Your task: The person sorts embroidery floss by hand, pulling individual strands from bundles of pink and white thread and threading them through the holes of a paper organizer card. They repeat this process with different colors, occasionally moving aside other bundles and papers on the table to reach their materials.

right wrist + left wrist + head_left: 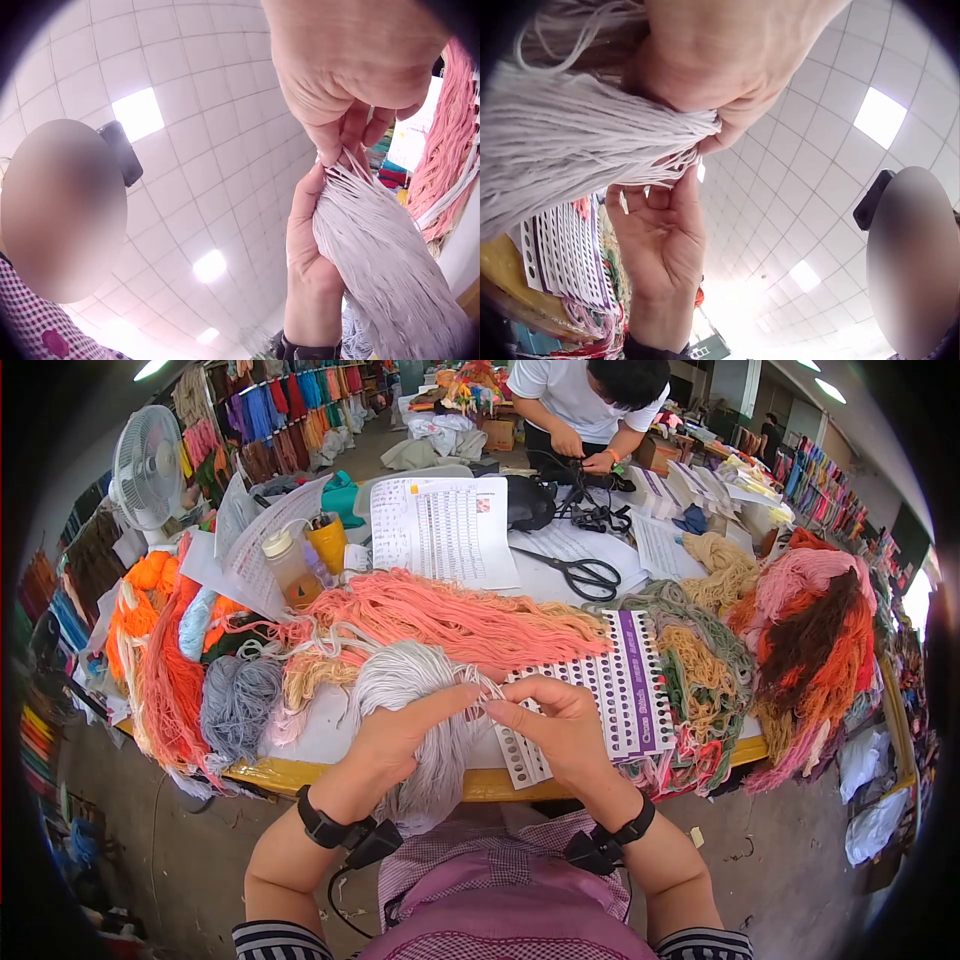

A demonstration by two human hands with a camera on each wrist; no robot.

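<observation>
A thick hank of pale grey thread (420, 670) hangs from my left hand (405, 732), which grips it near its top end. My right hand (560, 730) meets the left at that end, thumb and fingertips pinching a few strands (352, 169) that fan out from the bundle. In the left wrist view the loops of the grey hank (577, 142) gather into the left fingers. Just beyond the hands lies a pile of coral-pink thread (430, 615). Punched white cards with a purple strip (640, 680) sit beside the right hand.
Blue-grey yarn (240, 695) and orange yarn (150, 600) lie at the left; mixed hanks (810, 630) pile at the right. Behind are a printed chart (440, 530), black scissors (580, 572), a bottle (290, 565) and a fan (148, 465). Another person (590, 410) works across the table.
</observation>
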